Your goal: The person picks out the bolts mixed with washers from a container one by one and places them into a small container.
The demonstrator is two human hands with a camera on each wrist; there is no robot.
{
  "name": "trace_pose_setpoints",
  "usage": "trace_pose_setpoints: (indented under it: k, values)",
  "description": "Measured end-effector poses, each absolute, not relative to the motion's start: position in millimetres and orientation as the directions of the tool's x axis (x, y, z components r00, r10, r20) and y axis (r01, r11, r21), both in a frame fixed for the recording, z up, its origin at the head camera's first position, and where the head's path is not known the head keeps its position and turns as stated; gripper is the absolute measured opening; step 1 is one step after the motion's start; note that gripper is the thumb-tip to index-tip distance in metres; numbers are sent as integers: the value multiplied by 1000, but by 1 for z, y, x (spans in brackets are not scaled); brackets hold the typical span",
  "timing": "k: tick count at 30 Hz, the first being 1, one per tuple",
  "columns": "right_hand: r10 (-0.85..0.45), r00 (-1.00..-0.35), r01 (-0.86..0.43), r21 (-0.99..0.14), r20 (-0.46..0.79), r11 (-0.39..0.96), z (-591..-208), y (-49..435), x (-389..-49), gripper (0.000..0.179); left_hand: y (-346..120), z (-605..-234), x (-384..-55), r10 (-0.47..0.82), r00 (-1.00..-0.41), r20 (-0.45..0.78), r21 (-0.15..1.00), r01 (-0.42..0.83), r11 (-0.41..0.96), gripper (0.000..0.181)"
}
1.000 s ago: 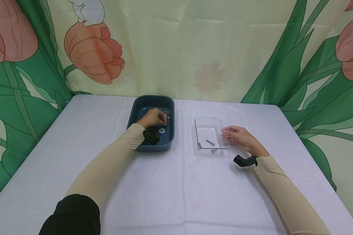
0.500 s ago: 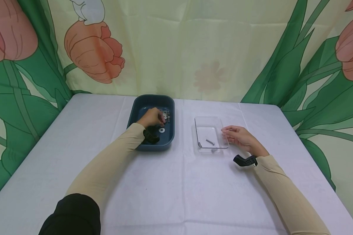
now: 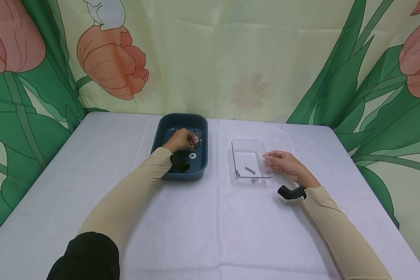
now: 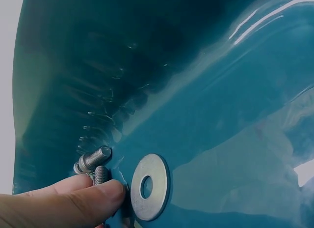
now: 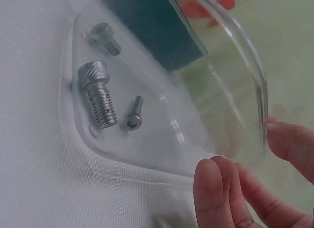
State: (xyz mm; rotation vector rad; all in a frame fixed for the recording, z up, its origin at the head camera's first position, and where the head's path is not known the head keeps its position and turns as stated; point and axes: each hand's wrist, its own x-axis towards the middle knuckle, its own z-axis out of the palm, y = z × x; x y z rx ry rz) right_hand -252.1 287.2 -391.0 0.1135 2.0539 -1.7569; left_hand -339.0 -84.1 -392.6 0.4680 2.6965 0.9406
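Note:
My left hand (image 3: 182,140) reaches into the dark blue tray (image 3: 162,123). In the left wrist view its thumb and finger pinch a threaded bolt (image 4: 101,175), partly hidden by the fingertips. Another bolt (image 4: 95,159) lies just beyond, and a flat washer (image 4: 156,198) leans close to the thumb tip. More metal hardware (image 3: 200,139) sits by the tray's right wall. My right hand (image 3: 284,163) grips the right wall of the clear plastic box (image 3: 249,140), thumb and fingers on opposite sides. Inside are a large socket-head bolt (image 5: 99,98) and smaller ones, including a short screw (image 5: 135,113).
Both containers stand on a table with a white cloth (image 3: 196,225), the tray left of the box. A floral curtain (image 3: 210,58) hangs behind the table's far edge. Black wrist straps (image 3: 291,192) and beige sleeves cover the wrists and forearms.
My left fingers drew back slightly from the hardware by the tray's right wall, then shifted a little toward it again. The right hand and clear box have stayed put.

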Motion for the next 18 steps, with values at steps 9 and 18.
trace_pose_setpoints:
  k: [9,18]
  values:
    - [-203,-900,344,-915,-386,212,-391,286,-252,17,-86,-393,-338,341,-934,-109,629,201,751,15]
    - [-203,-901,338,-915,-383,221,-391,286,-251,21,-86,-391,-337,337,-934,-119,602,202,772,13]
